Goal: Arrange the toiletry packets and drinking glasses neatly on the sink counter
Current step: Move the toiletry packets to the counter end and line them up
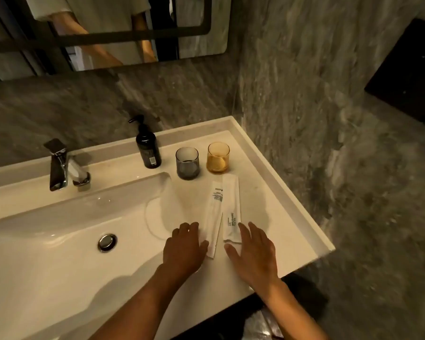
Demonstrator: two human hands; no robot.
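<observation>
Two long white toiletry packets lie side by side on the white sink counter. The left packet leans slightly; its near end lies under the fingers of my left hand. The right packet reads "brushing teeth"; my right hand rests flat beside its near end, fingers spread, touching its edge. Behind the packets stand a smoky grey glass and an amber glass, upright and a little apart.
A black pump bottle stands left of the glasses. The basin with its drain and a chrome tap fill the left. Grey stone walls close the back and right; a mirror hangs above.
</observation>
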